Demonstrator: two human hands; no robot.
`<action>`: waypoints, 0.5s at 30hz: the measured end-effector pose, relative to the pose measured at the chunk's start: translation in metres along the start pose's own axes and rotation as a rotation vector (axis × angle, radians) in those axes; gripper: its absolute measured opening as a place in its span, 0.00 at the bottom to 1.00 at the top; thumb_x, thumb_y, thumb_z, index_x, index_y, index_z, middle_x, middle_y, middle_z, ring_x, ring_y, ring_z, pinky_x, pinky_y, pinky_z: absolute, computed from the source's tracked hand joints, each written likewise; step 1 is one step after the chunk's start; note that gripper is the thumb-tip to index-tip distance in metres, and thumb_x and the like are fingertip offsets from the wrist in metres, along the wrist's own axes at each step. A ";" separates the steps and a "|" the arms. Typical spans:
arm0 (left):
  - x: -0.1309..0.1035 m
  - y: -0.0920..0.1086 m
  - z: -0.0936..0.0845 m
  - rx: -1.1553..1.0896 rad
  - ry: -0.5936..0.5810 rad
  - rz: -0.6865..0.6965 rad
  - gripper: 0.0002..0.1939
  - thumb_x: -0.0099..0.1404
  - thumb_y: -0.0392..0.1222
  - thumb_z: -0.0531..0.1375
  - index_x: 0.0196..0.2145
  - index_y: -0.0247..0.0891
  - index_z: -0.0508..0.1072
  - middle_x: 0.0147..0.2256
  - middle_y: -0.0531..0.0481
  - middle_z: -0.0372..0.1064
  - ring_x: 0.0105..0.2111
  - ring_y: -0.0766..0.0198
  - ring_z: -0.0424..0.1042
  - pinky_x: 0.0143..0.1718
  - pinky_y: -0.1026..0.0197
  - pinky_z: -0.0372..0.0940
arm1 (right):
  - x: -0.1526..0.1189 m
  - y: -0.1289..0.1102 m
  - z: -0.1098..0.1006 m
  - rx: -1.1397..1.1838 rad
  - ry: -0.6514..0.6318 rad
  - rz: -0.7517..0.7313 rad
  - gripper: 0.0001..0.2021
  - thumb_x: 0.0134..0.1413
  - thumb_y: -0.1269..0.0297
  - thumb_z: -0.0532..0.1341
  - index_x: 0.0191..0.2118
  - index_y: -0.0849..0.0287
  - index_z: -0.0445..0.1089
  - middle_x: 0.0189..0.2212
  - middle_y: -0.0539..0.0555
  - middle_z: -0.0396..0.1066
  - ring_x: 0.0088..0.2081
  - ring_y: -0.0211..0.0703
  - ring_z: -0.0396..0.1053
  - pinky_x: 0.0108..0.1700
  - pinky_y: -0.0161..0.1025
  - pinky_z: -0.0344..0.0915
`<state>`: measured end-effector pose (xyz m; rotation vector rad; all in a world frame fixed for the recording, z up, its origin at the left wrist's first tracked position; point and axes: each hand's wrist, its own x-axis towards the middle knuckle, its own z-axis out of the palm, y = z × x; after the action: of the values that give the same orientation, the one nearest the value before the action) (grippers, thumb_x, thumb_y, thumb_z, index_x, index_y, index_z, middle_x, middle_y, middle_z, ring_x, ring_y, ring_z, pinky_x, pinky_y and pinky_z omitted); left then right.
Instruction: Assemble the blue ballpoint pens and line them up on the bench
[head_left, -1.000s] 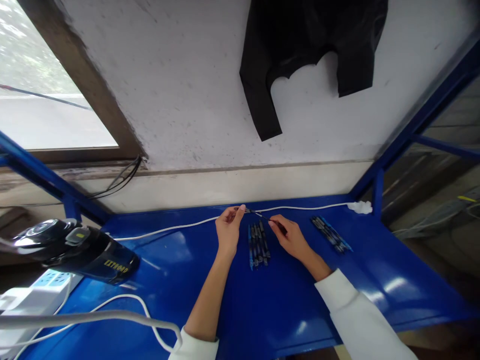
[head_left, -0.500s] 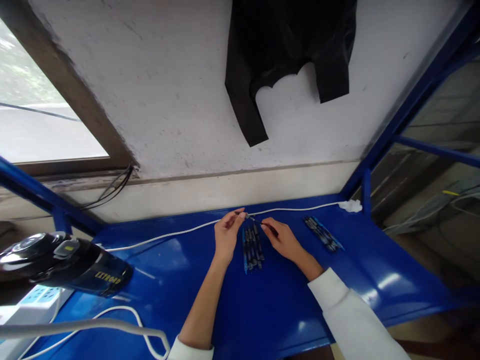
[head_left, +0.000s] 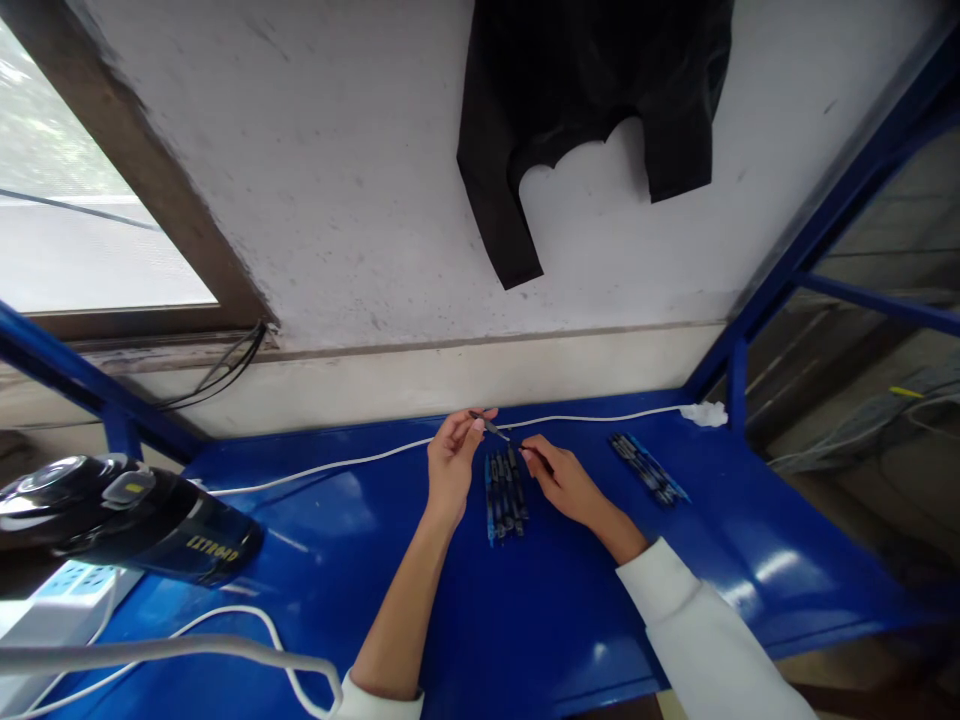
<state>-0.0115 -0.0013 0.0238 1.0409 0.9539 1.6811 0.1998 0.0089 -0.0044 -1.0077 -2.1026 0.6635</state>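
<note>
Between my two hands, just above the pens on the table, is a slim dark pen [head_left: 494, 429] with a thin pale section showing in its middle. My left hand [head_left: 451, 462] pinches its upper-left end between thumb and fingers. The lower-right dark end is in the closed fingers of my right hand [head_left: 559, 476]. Whether the two ends are joined or apart I cannot tell. Below the hands, a row of several dark and blue pens [head_left: 505, 495] lies side by side. A second group of pens [head_left: 648, 468] lies to the right of my right hand.
The blue table [head_left: 525, 620] meets a white wall with a white cable [head_left: 360, 463] along its back. A black bottle [head_left: 142, 520] and a white power strip [head_left: 67, 600] are at the left. A grey-white cable [head_left: 187, 650] crosses the lower left. Dark clothing [head_left: 585, 90] hangs above.
A pale, thin section of the pen now shows more clearly between my hands. My left hand has shifted slightly up; the right has barely moved. The pen groups lie as before.
</note>
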 end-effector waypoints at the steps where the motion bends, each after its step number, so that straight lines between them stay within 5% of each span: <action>1: 0.001 -0.001 -0.001 -0.028 0.006 -0.013 0.18 0.68 0.52 0.72 0.50 0.40 0.81 0.53 0.37 0.83 0.55 0.50 0.80 0.53 0.54 0.69 | 0.000 0.000 0.000 -0.002 -0.003 0.002 0.13 0.80 0.54 0.50 0.52 0.53 0.69 0.32 0.50 0.71 0.31 0.43 0.69 0.37 0.38 0.61; 15: 0.005 0.001 -0.006 -0.354 0.058 -0.085 0.19 0.64 0.51 0.75 0.49 0.42 0.80 0.60 0.38 0.78 0.65 0.49 0.73 0.58 0.54 0.67 | 0.001 0.003 -0.001 0.055 0.055 0.006 0.14 0.80 0.52 0.51 0.51 0.52 0.68 0.30 0.48 0.70 0.29 0.42 0.67 0.37 0.39 0.63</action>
<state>-0.0188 0.0021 0.0239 0.7103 0.6927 1.7379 0.2013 0.0111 -0.0056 -0.9911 -2.0236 0.6857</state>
